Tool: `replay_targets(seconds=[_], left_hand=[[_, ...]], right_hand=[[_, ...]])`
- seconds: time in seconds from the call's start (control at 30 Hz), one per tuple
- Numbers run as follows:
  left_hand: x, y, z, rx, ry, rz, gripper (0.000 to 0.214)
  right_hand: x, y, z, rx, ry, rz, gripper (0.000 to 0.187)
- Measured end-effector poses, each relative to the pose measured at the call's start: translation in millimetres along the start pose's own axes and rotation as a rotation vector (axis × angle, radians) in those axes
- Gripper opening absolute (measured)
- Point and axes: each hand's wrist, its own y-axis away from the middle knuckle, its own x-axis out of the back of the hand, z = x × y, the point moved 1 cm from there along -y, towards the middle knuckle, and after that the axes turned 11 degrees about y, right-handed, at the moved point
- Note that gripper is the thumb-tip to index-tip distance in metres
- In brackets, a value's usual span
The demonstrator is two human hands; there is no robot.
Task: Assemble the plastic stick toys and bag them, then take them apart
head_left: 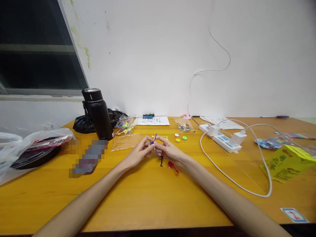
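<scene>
Over the middle of the table, my left hand [140, 151] and my right hand [168, 150] meet at the fingertips. Pinched between them is a thin blue plastic piece [155, 136], held roughly upright; its lower part is partly covered by fingers. Just below my right hand lies a small black bolt-like piece [161, 161]. A red arrow-shaped piece with a round end [173, 166] is beside it, under my right wrist. Behind the fingers a yellow-green arrow-shaped piece [163, 137] lies on the table. Several small discs, including a yellow one [177, 140] and a green one [184, 138], are behind my right hand.
Left stand a black bottle [98, 117], a blurred-out phone [90, 157] and a plastic-wrapped black dish [37, 154]. Bags of small parts [124, 125] and a paper sheet [155, 120] lie behind. Right are a power strip [222, 140], looping white cable [268, 184] and yellow box [288, 163].
</scene>
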Motion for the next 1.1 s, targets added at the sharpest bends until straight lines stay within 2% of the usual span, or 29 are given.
replay_targets(seconds=[0.33, 0.73, 0.83, 0.93, 1.1], left_hand=[[5.4, -1.7, 0.9, 0.041, 0.161, -0.114, 0.033], [4.0, 0.9, 0.1, 0.120, 0.135, -0.239, 0.039], [4.2, 0.7, 2.2, 0.101, 0.034, -0.227, 0.036], [4.5, 0.5, 3.2, 0.053, -0.087, -0.147, 0.036], [4.6, -1.3, -1.2, 0.042, -0.095, -0.109, 0.042]], right_hand=[[3.2, 3.9, -6.1, -0.041, 0.055, -0.033, 0.039], [5.8, 11.3, -20.9, -0.151, 0.105, -0.150, 0.041], [7.2, 10.2, -19.5, -0.152, 0.118, -0.132, 0.044], [11.5, 7.0, -15.8, -0.133, 0.125, -0.097, 0.045], [18.7, 1.7, -8.4, -0.103, 0.075, -0.071, 0.044]])
